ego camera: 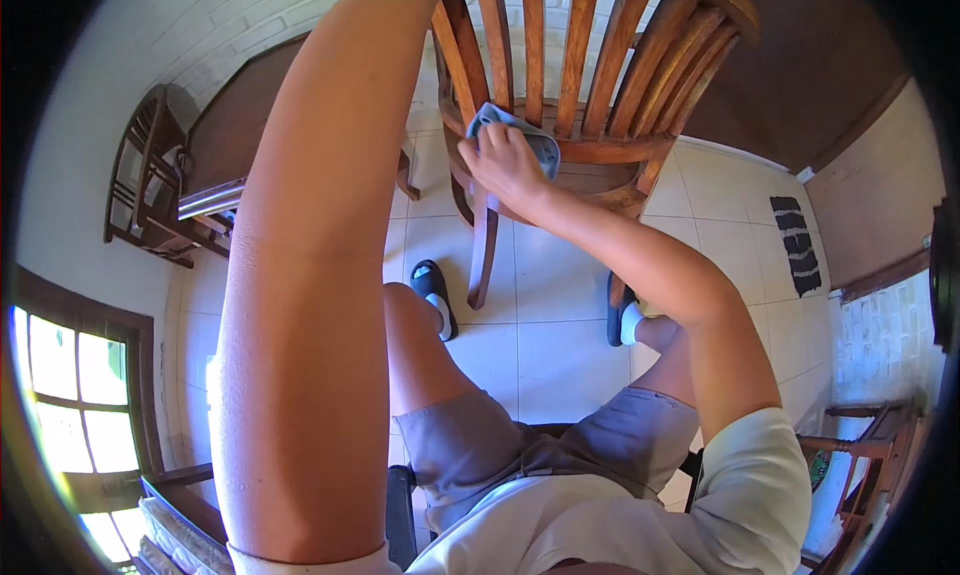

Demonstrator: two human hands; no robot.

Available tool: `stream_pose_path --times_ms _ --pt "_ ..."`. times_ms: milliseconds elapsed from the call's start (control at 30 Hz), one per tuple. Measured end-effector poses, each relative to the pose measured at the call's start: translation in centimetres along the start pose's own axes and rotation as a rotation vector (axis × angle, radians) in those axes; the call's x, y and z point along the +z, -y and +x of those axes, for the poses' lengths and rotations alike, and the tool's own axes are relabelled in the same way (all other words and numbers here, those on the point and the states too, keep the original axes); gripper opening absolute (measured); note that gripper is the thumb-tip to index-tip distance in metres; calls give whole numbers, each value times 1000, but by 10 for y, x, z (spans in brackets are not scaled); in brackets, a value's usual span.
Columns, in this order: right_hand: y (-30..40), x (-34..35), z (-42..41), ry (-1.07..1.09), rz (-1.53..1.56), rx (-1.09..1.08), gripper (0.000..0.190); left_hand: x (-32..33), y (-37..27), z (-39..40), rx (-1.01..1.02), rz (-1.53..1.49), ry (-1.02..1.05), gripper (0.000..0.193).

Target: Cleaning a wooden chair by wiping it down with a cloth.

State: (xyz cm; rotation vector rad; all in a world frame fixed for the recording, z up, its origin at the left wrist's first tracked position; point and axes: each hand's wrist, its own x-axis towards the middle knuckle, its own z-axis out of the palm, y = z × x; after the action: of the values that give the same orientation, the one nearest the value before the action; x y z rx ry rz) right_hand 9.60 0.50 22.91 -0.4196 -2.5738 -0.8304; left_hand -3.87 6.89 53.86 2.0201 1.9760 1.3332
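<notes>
My right hand (508,162) grips a bunched blue-grey cloth (541,146) and presses it on the lower left part of the back of a slatted wooden chair (600,151). The cloth lies around the foot of a slat, by the lower back rail. My left arm reaches up along the left of the view to the top of the chair; the left hand is out of view beyond the upper edge. The chair stands on the tiles between and beyond my feet, its curved top rail at the upper right.
Left of the chair are a brown table (232,110) and another wooden chair (154,177). A striped dark mat (795,245) lies on the tiled floor at right. Wooden furniture (862,447) stands at lower right, a window (79,395) at lower left.
</notes>
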Motion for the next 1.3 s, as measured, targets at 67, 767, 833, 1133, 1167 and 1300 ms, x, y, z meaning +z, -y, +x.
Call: stream_pose_path --times_ms 67,767,833,1133,1167,1300 --pt "-8 0 -18 -130 27 16 22 -3 2 -1 22 14 5 91" --pt "-30 -9 -80 -179 -120 234 45 -4 10 13 30 60 -55 93" --pt "-39 -15 -90 -163 -71 258 43 0 7 11 24 46 -62 93" --pt "-35 -8 -27 -121 29 475 61 1 9 16 61 54 -56 92" --pt "-36 -7 -30 -111 11 506 63 5 8 15 64 48 -51 92" --pt "-19 -5 -70 -154 113 440 66 2 11 14 25 -56 -49 90"
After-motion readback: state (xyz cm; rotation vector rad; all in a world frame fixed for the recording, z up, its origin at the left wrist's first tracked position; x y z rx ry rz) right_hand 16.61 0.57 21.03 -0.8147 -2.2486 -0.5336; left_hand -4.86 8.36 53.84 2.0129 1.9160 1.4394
